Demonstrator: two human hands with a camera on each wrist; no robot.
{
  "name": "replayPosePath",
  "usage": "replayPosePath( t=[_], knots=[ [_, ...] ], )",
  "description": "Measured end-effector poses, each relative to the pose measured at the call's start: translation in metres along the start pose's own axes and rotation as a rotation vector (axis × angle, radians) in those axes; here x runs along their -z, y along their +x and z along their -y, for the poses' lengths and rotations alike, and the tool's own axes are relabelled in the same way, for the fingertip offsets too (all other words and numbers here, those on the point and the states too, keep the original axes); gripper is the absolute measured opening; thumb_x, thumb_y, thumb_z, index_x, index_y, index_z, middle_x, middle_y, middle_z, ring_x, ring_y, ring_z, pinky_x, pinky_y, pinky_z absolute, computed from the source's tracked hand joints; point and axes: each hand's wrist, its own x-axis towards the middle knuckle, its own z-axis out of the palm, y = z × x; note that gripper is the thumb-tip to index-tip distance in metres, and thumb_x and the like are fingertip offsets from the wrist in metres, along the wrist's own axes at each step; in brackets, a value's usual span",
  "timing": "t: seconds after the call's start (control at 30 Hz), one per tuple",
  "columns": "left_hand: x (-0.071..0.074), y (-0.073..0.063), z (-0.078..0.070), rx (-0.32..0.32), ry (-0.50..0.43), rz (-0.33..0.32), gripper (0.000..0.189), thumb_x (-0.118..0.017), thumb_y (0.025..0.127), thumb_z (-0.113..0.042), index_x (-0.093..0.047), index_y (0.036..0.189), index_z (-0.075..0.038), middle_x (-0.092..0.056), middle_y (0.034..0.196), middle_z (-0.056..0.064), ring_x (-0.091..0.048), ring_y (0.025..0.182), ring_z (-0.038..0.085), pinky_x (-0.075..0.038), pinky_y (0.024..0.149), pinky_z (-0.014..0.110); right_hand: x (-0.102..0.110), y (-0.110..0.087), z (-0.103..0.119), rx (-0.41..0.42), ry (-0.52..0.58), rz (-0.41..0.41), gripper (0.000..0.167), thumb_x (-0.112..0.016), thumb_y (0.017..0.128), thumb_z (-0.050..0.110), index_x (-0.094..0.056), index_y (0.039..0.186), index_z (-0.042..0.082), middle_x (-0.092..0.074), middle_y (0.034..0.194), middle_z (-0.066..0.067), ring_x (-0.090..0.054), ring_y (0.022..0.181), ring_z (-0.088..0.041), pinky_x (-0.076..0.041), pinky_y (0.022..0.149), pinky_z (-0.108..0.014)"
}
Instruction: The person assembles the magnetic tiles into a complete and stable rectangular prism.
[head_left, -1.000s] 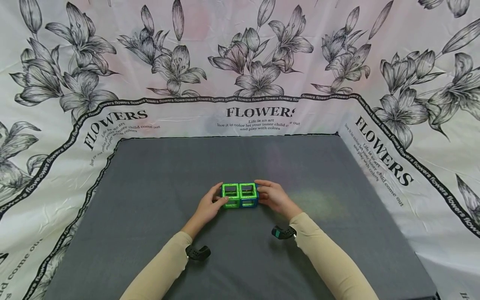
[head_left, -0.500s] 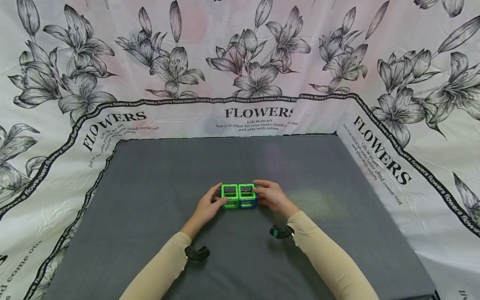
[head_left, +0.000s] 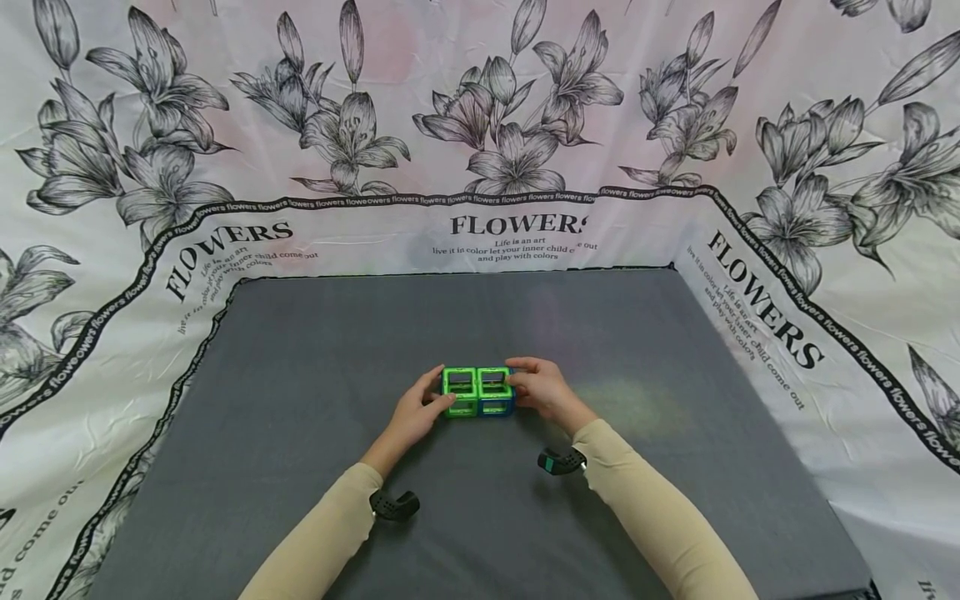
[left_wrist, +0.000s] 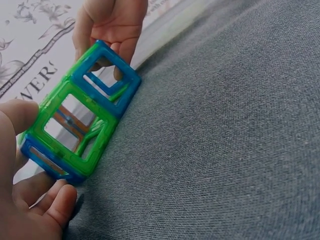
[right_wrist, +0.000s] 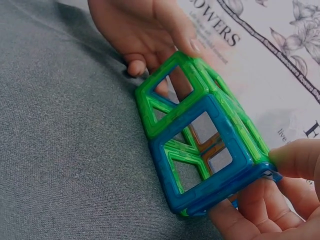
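Note:
Two joined cubes of magnetic tiles (head_left: 477,382) form a block on the grey cloth. Their frames are green and blue, and orange edges (right_wrist: 212,148) show through the windows. At the left end my left hand (head_left: 411,414) grips the block, thumb on the near upper edge. My right hand (head_left: 551,396) holds the other end. In the right wrist view its thumb (right_wrist: 295,157) presses the green top edge, while several fingers curl against the blue end tile. Seen from the left wrist, the block (left_wrist: 95,106) stands between both hands.
Grey cloth (head_left: 337,333) covers the table around the block. White flower-printed fabric (head_left: 517,242) rises at the back and both sides. A black wrist strap (head_left: 395,506) hangs from the left sleeve, another strap (head_left: 561,462) from the right one.
The right thumb and index finger have moved slightly inward onto the block's right end. The left hand keeps its grip, and the block stays almost in place.

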Motion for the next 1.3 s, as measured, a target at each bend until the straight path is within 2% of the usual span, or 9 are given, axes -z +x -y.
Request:
replayPosePath(
  t=[0.3,0.5,0.6,0.7,0.8,0.93,1.0,1.07,1.3],
  knots=[
    [-0.002,0.001,-0.001,-0.011,-0.005,-0.006,0.063,-0.065,0.100,-0.024,-0.041,0.157,-0.012,-0.053,0.152,0.020,-0.066,0.113,0.031,-0.054,0.077,0.031,0.000,-0.001,0.002,-0.016,0.018,-0.011,0.046,-0.059,0.099,0.004,-0.054,0.144,-0.002,-0.066,0.128,-0.022,-0.065,0.073,-0.008,-0.059,0.072,-0.030],
    [-0.003,-0.003,-0.001,-0.019,-0.010,-0.009,0.064,-0.065,0.100,-0.022,-0.040,0.157,-0.010,-0.051,0.152,0.023,-0.066,0.113,0.033,-0.055,0.076,0.032,0.001,-0.004,-0.009,0.009,0.007,-0.012,0.049,-0.060,0.101,0.009,-0.050,0.147,-0.001,-0.062,0.134,-0.024,-0.064,0.076,-0.008,-0.057,0.073,-0.028],
    [-0.003,-0.006,-0.002,-0.075,0.030,-0.026,0.062,-0.067,0.098,-0.022,-0.043,0.155,-0.011,-0.050,0.153,0.022,-0.064,0.115,0.034,-0.056,0.084,0.041,0.002,-0.007,-0.015,0.037,0.015,0.004,0.051,-0.059,0.102,0.011,-0.047,0.149,-0.002,-0.059,0.136,-0.025,-0.066,0.078,-0.009,-0.059,0.077,-0.030],
    [-0.005,-0.007,-0.005,-0.212,0.177,-0.049,0.050,-0.070,0.096,-0.022,-0.056,0.142,-0.009,-0.047,0.153,0.025,-0.058,0.127,0.042,-0.053,0.097,0.056,0.005,-0.011,-0.018,0.082,0.025,0.015,0.052,-0.058,0.101,0.008,-0.044,0.150,-0.004,-0.060,0.136,-0.030,-0.069,0.085,-0.011,-0.061,0.083,-0.033],
    [-0.008,-0.007,-0.012,-0.316,0.359,-0.074,0.034,-0.073,0.093,-0.026,-0.068,0.122,-0.009,-0.043,0.155,0.027,-0.047,0.137,0.050,-0.046,0.105,0.065,0.008,-0.018,-0.022,0.172,-0.051,-0.015,0.052,-0.059,0.100,0.007,-0.044,0.150,-0.004,-0.063,0.131,-0.032,-0.072,0.097,-0.021,-0.061,0.086,-0.038],
    [-0.013,-0.007,-0.024,-0.309,0.480,-0.103,0.030,-0.078,0.090,-0.034,-0.074,0.109,-0.012,-0.043,0.157,0.026,-0.044,0.140,0.051,-0.046,0.105,0.065,0.004,-0.030,-0.030,0.321,-0.309,-0.107,0.050,-0.067,0.098,0.012,-0.054,0.145,0.004,-0.064,0.134,-0.024,-0.068,0.115,-0.034,-0.060,0.089,-0.045],
    [-0.017,-0.006,-0.026,-0.300,0.501,-0.135,0.031,-0.080,0.087,-0.036,-0.076,0.107,-0.011,-0.045,0.155,0.026,-0.044,0.141,0.050,-0.047,0.105,0.064,0.000,-0.034,-0.035,0.384,-0.407,-0.121,0.048,-0.070,0.097,0.015,-0.057,0.143,0.008,-0.061,0.137,-0.021,-0.066,0.118,-0.037,-0.059,0.089,-0.047],
    [-0.021,-0.004,-0.026,-0.297,0.499,-0.171,0.032,-0.083,0.085,-0.035,-0.078,0.104,-0.011,-0.046,0.154,0.026,-0.044,0.141,0.049,-0.047,0.104,0.065,-0.004,-0.036,-0.037,0.423,-0.440,-0.107,0.047,-0.071,0.096,0.016,-0.059,0.141,0.011,-0.059,0.139,-0.021,-0.066,0.119,-0.039,-0.058,0.091,-0.048],
    [-0.033,0.000,-0.019,-0.329,0.433,-0.255,0.028,-0.086,0.080,-0.033,-0.080,0.094,-0.008,-0.051,0.149,0.028,-0.042,0.139,0.055,-0.042,0.102,0.073,-0.010,-0.037,-0.040,0.446,-0.395,-0.113,0.042,-0.068,0.098,0.015,-0.061,0.140,0.011,-0.065,0.132,-0.020,-0.070,0.111,-0.037,-0.059,0.082,-0.043]
  ],
)
